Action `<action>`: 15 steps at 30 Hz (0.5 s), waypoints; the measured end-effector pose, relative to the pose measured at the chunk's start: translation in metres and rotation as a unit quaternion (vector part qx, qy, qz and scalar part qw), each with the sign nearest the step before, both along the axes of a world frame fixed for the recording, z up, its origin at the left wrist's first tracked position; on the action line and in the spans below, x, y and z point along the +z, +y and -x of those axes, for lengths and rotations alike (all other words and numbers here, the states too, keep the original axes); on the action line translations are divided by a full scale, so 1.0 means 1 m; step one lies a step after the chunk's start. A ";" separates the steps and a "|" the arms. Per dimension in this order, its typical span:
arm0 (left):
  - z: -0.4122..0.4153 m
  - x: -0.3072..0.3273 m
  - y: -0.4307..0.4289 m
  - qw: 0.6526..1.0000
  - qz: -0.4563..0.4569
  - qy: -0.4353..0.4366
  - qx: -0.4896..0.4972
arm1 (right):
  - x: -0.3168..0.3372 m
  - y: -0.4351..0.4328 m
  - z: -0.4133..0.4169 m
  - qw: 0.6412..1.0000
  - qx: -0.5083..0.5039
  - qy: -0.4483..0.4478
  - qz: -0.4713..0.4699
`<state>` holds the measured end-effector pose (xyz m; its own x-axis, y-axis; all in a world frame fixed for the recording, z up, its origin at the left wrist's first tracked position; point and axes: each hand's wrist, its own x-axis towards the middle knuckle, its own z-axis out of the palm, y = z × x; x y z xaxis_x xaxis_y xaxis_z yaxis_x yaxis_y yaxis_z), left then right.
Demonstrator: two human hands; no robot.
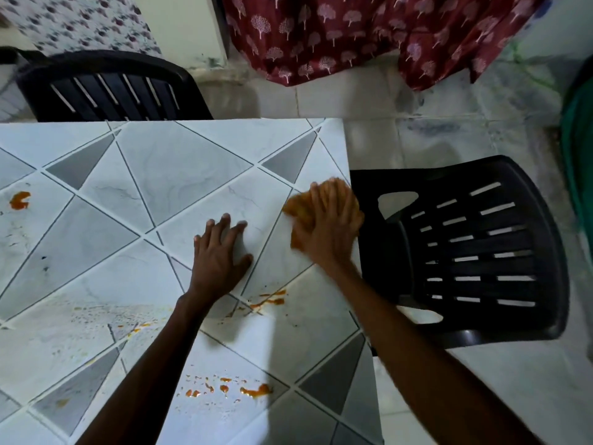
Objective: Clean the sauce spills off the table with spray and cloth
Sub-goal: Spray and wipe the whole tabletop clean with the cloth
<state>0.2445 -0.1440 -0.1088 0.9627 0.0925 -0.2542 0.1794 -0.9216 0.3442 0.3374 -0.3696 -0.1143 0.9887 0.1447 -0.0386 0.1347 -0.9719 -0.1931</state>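
Fingers [332,200] of the right hand [327,226] lie straight, pressing a crumpled orange cloth [295,209] onto the right edge of the grey-and-white tile-patterned desk [144,175]. Just beside it the left hand [221,255] rests flat, fingers spread, holding nothing. Nearer the person lie orange sauce smears [268,300].

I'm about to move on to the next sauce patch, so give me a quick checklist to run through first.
1. Cloth under right hand, pressed on the table: ok.
2. Left hand flat on the table, clear of sauce: ok.
3. Sauce streak between the forearms wiped: not ok.
4. Sauce blobs at the near edge wiped: not ok.
5. Sauce spot at far left wiped: not ok.
6. Spray bottle within reach: cannot tell, not in view.
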 end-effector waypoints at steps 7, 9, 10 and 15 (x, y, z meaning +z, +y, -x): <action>0.004 0.006 -0.007 1.000 0.003 0.006 0.012 | 0.003 -0.077 0.203 0.997 0.046 0.054 0.007; 0.011 0.006 -0.012 1.000 -0.004 -0.005 0.009 | 0.003 -0.083 0.189 0.996 0.066 0.054 -0.004; 0.016 0.007 -0.014 1.000 -0.005 -0.008 0.005 | 0.003 -0.079 0.169 0.996 0.063 0.055 -0.010; 0.061 0.011 -0.029 0.999 -0.003 -0.040 0.005 | -0.003 -0.011 0.001 0.999 0.009 0.048 -0.005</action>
<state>0.1835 -0.1727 -0.0981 0.9788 0.1038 -0.1763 0.1612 -0.9220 0.3521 0.3366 -0.3805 -0.1173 0.9778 0.1631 -0.1315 0.1323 -0.9674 -0.2160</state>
